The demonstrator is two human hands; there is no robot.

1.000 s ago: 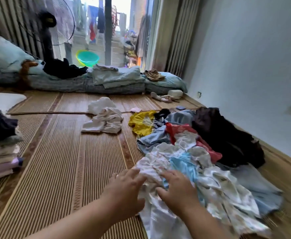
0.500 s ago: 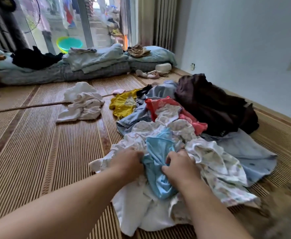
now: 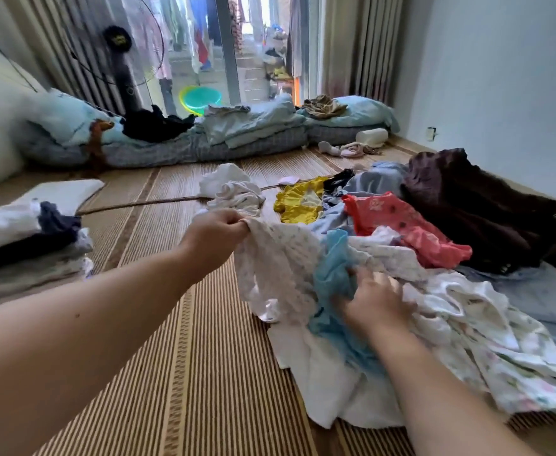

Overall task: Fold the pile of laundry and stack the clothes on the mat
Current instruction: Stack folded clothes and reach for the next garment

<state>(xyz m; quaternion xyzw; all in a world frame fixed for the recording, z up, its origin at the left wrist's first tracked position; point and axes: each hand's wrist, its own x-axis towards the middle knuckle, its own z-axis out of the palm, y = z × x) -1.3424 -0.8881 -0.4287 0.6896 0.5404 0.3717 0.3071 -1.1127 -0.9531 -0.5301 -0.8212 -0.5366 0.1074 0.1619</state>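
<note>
A loose pile of laundry (image 3: 434, 258) lies on the striped woven mat (image 3: 187, 373) at the right. My left hand (image 3: 215, 233) pinches the edge of a white dotted garment (image 3: 276, 264) and holds it lifted off the pile to the left. My right hand (image 3: 373, 299) lies low in the pile, its fingers curled into a light blue cloth (image 3: 330, 274). A stack of folded clothes (image 3: 23, 245) rests on the mat at the far left.
In the pile are a red patterned piece (image 3: 401, 225), a yellow piece (image 3: 299, 202), a dark brown garment (image 3: 477, 209) and white floral cloth (image 3: 500, 340). A small white heap (image 3: 233, 192) lies behind. Bedding (image 3: 204, 139) and a fan (image 3: 118, 54) stand at the back; a wall runs along the right.
My left hand has risen and moved left, pulling the white dotted garment up out of the pile. My right hand has stayed down in the blue cloth. The view has swung left.
</note>
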